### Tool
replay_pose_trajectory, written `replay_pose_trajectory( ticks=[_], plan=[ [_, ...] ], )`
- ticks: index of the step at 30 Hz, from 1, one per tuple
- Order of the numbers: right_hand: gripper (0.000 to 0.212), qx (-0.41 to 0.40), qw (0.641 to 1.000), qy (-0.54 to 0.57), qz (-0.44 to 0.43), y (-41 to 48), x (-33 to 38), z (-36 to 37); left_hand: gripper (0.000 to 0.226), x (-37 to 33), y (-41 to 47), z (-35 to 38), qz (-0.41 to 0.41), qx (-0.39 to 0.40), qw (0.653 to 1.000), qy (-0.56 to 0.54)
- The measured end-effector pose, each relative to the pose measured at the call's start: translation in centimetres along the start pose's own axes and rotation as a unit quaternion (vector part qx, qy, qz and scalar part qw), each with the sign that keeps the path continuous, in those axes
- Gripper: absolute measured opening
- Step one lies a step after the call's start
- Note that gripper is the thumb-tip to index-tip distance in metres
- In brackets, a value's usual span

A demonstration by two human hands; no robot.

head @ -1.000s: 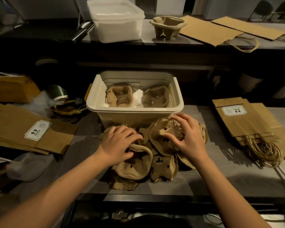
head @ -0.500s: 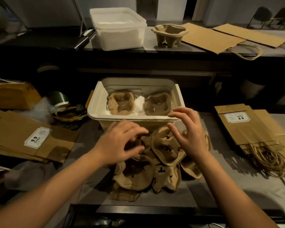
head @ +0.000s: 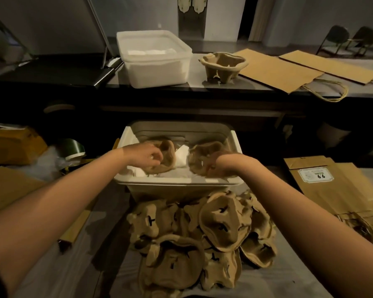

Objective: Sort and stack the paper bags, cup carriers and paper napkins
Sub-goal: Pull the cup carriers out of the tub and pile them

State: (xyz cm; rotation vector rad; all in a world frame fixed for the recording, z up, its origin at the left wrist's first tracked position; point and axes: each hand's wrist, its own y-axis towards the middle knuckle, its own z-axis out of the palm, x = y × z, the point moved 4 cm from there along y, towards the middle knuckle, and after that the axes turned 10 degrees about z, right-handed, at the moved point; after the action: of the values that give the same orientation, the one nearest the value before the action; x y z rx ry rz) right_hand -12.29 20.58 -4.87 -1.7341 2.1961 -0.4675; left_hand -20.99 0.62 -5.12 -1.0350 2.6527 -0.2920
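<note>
Both arms reach into a white bin (head: 177,183) on the desk (head: 299,276) — the left hand (head: 145,157) grips one cup carrier (head: 168,152) lying on napkins (head: 181,157), the right hand (head: 219,166), blurred, seems to pinch another carrier (head: 204,152) — with a carrier pile (head: 202,233) in front.

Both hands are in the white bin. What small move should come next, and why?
Probably lift both out: the left hand grips the left cup carrier and the right hand grips the right cup carrier inside the bin, while the carrier pile lies before it.
</note>
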Motion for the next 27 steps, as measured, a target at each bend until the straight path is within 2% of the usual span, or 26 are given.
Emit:
replay_pose_trajectory(
  ticks=[4, 7, 10, 13, 16, 21, 27],
  plan=[
    [0.033, 0.010, 1.000, -0.022, -0.005, 2.5, 0.3, 0.5, 0.033, 0.5, 1.1, 1.6, 0.006, 0.097, 0.991, 0.089],
    [0.039, 0.033, 0.998, -0.061, -0.015, 3.2, 0.7, 1.4, 0.027, 0.7, 1.9, 2.3, 0.027, 0.110, 0.986, 0.122],
    [0.047, 0.011, 0.998, -0.064, -0.026, 2.3, 1.2, 1.3, 0.026, 0.7, 2.4, 3.3, 0.026, 0.142, 0.983, 0.115],
    [0.041, -0.021, 0.997, -0.061, -0.051, 1.5, 1.2, 0.9, 0.035, 0.5, 2.3, 4.1, 0.003, 0.188, 0.977, 0.098],
    [0.033, -0.031, 0.997, -0.051, -0.044, 1.6, 1.3, 0.9, 0.036, 0.1, 2.0, 3.9, -0.007, 0.192, 0.976, 0.103],
    [0.020, -0.106, 0.988, -0.108, -0.039, 1.5, 1.4, 0.7, 0.038, -0.2, 0.7, 3.9, -0.002, 0.198, 0.976, 0.092],
    [0.014, -0.137, 0.990, -0.029, -0.016, 0.5, 1.8, -0.3, 0.046, 0.0, -0.6, 3.4, -0.014, 0.230, 0.965, 0.122]
  ],
)
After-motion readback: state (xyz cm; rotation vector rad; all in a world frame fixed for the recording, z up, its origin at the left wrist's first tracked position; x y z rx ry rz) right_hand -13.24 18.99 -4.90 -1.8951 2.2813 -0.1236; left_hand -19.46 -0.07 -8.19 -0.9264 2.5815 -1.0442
